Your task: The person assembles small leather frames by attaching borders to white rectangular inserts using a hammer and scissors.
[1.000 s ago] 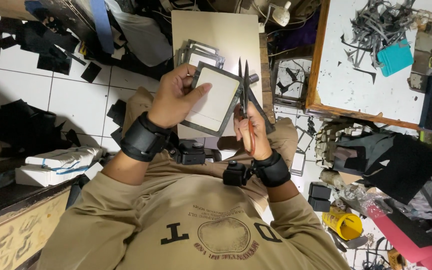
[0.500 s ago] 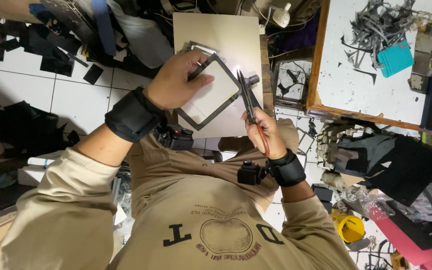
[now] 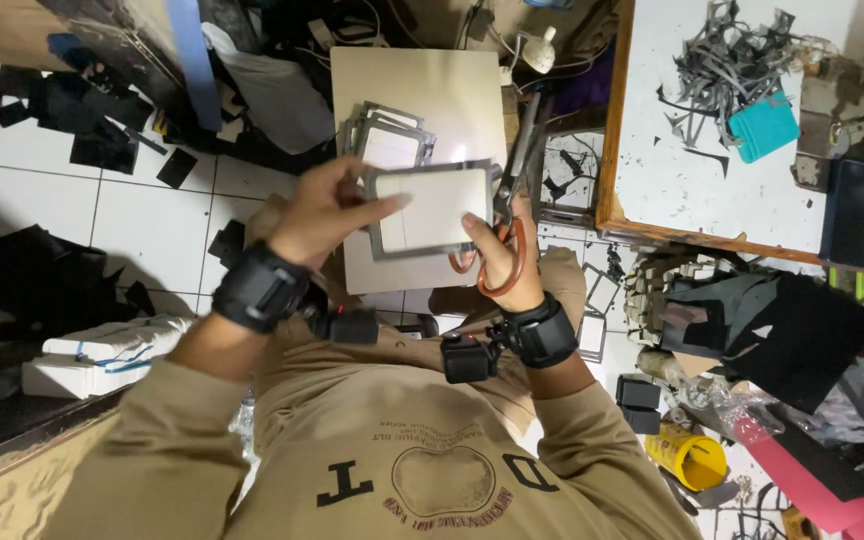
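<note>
A flat rectangular pale card with a grey border [image 3: 432, 208] is held up over the lap, pinched at its left edge by the left hand [image 3: 324, 212], whose fingers are closed on it. Its right edge is touched by the right hand [image 3: 500, 258], whose fingers are curled through the orange handles of grey-bladed scissors [image 3: 508, 190], blades nearly closed and pointing upward. Behind the card, a stack of similar grey-bordered cards [image 3: 389, 135] is seen on a beige board [image 3: 462, 90].

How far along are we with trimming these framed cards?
Looks done: a small stack of framed cards lies on the beige board. In hand: the left hand holds one grey-edged card, and the right hand grips orange-handled scissors beside its right edge. What is left cannot be judged from here.
</note>
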